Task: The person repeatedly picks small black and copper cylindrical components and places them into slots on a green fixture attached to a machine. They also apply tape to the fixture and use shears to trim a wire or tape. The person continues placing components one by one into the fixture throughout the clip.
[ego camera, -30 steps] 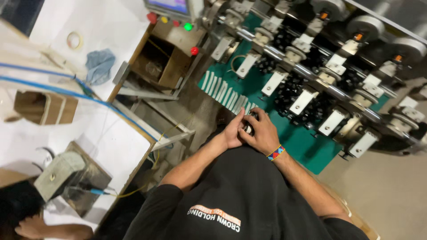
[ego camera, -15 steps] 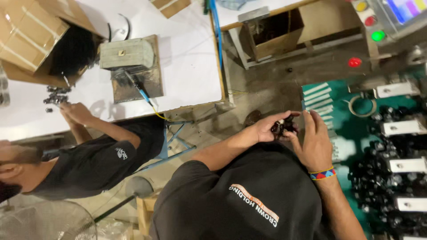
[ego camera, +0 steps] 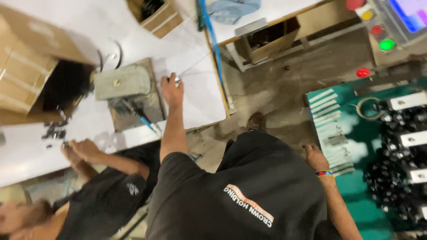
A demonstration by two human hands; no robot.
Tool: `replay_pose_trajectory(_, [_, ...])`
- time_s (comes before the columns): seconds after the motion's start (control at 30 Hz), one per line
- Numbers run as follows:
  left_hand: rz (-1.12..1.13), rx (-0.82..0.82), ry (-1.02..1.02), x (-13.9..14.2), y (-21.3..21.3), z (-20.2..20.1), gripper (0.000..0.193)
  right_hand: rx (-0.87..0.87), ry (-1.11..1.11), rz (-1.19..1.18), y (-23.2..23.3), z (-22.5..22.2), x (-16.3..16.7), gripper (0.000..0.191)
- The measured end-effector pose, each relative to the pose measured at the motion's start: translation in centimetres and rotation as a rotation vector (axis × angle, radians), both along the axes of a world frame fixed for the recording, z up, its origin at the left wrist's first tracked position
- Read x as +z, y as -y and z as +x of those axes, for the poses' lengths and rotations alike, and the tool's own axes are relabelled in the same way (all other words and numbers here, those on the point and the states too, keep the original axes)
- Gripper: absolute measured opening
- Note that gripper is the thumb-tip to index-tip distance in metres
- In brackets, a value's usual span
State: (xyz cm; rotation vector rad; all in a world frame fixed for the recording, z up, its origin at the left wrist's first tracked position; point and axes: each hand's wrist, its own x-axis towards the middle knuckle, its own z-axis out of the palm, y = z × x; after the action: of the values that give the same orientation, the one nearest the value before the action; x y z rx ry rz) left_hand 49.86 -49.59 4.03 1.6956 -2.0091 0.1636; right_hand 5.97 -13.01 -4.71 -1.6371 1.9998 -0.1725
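While left hand (ego camera: 171, 89) reaches the white table (ego camera: 195, 102), brown cardboard box (ego camera: 26, 75) lies open.

Your left hand (ego camera: 171, 91) closes on a small shiny piece (ego camera: 177, 81), too blurred and tiny to identify. Your right hand (ego camera: 316, 158) is half hidden behind your shirt (ego camera: 249, 195); fingers unseen. Just right of it, black parts (ego camera: 391, 178) smear into blur. The co-worker's hands (ego camera: 79, 150) are blurred too.
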Motion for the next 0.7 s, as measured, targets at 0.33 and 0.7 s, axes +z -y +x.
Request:
replay_pose_trajectory(0.33, [0.030,-0.117,0.177,-4.5,-0.7,-2.5,0.044,-0.567,0.083,0.190,-4.6,-2.2,0.6,0.052])
replay_pose_trajectory(0.7, [-0.105,-0.304,0.070,-2.9,-3.4,-8.5,0.038,-0.799,-0.242,-0.231,2.4,-12.6,3.1,0.045])
